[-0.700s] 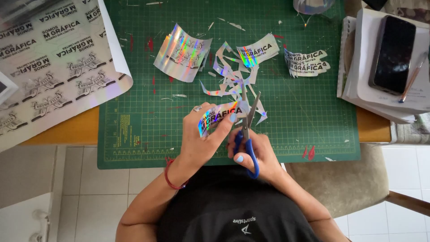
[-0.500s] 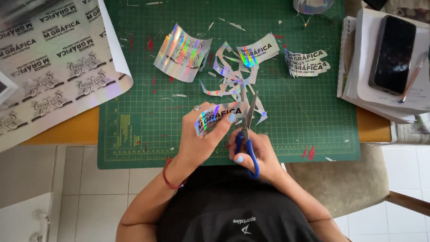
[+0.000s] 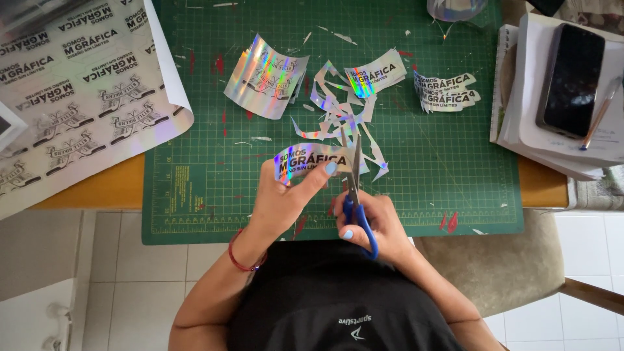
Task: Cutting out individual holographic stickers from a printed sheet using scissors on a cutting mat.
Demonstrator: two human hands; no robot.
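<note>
Over the near edge of the green cutting mat, head view:
Left hand (image 3: 283, 198): fingers clamped on a holographic sticker strip (image 3: 311, 162), thumb on top, holding it just above the mat.
Right hand (image 3: 374, 221): fingers closed through the blue handles of the scissors (image 3: 356, 195), blades pointing far and meeting the strip's right end.
Sticker strip: shiny rainbow foil with dark lettering, between the two hands, near the middle of the mat.
Cutting mat (image 3: 195, 195): lies on the wooden desk (image 3: 97, 188), its near edge hanging past the desk's edge.
Offcuts (image 3: 338, 114): thin foil scraps piled just far of the strip.
Cut stickers: one curled piece (image 3: 265, 77) far left of the scraps, one (image 3: 378, 73) far right, a small stack (image 3: 447, 91) further right.
Printed sheet (image 3: 71, 97): large, on the left, overlapping the mat's left edge.
Phone (image 3: 571, 81): dark, on a stack of papers at the right, a pen (image 3: 601, 112) beside it.
</note>
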